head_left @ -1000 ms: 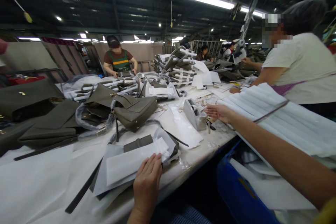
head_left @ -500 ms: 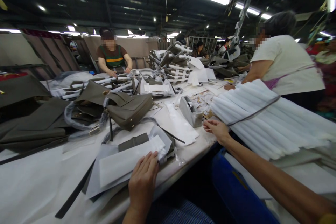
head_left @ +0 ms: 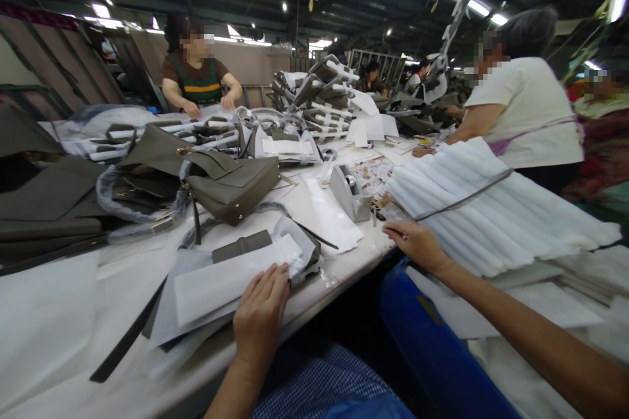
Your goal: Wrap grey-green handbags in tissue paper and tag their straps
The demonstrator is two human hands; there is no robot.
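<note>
My left hand (head_left: 263,304) lies with fingers stretched over a strip of white padding (head_left: 230,285). Under that strip is an olive-grey handbag (head_left: 240,245), partly wrapped in pale sheet, with a dark strap (head_left: 130,334) trailing toward me. Just off the table edge, my right hand (head_left: 417,245) has its fingertips pinched together; whatever they hold is too small to make out. Close beyond those fingertips stands a grey tape dispenser (head_left: 351,193).
Unwrapped olive handbags (head_left: 236,186) lie at the left. Wrapped ones form a pile (head_left: 319,95) at the back. A tied bundle of white foam (head_left: 472,193) and a blue container (head_left: 427,334) sit at right. Co-workers (head_left: 201,78) stand across the table and at the right (head_left: 531,105).
My right hand has drawn slightly away from the tape dispenser, fingers now more closed. My left hand stays on the padding. The co-worker across the table has turned their head.
</note>
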